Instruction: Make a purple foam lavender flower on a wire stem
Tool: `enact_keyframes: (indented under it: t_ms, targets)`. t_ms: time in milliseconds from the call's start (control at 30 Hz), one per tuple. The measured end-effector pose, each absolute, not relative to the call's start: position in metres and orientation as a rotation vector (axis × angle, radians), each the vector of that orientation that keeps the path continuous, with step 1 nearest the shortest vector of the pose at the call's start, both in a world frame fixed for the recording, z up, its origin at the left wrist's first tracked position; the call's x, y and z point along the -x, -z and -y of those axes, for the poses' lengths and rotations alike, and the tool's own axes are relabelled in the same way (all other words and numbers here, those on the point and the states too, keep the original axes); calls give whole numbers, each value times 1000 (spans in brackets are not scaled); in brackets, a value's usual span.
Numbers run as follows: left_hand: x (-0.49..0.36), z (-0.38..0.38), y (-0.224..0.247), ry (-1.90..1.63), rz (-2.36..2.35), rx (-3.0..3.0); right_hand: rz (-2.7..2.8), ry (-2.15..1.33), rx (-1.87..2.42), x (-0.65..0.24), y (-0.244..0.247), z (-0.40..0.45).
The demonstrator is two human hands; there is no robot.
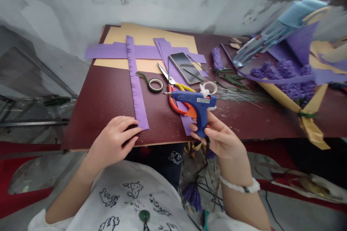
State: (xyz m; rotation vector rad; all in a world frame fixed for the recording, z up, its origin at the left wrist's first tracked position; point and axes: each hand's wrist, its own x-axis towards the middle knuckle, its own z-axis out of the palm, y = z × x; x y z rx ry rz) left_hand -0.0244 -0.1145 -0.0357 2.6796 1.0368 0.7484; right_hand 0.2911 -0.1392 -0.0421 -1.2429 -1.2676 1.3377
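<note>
My right hand (222, 133) is wrapped round the grip of a blue hot glue gun (193, 99), its nozzle pointing left. A cord hangs from the handle's base. My left hand (114, 139) rests at the table's front edge, thumb apart, fingertips touching the near end of a purple paper strip (135, 88). Small cuts fringe the strip's left edge. Between the hands, scissors (166, 74) with orange-red and yellow handles lie partly behind the glue gun. A roll of dark green tape (155, 85) sits right of the strip.
Yellow paper sheets (108, 36), purple strips (103, 51) and a phone (187, 66) lie towards the back. Wires (238, 95), a white tape roll (211, 87) and a purple flower (217, 57) are right of centre. A blue bottle (279, 30) and wrapped purple bouquet (295, 79) occupy the right.
</note>
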Motion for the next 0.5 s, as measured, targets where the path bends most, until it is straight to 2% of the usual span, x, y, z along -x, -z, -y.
enact_keyframes:
  t_ms: [167, 333, 500]
  targets:
    - [24, 114, 35, -739, -1040, -2677, 976, -1282, 1275, -303, 40, 142]
    - [24, 115, 34, -740, -1045, -2675, 827, -659, 1456, -338, 33, 144]
    - [24, 114, 35, -757, -1043, -2682, 1311, -412, 1614, -347, 12, 136]
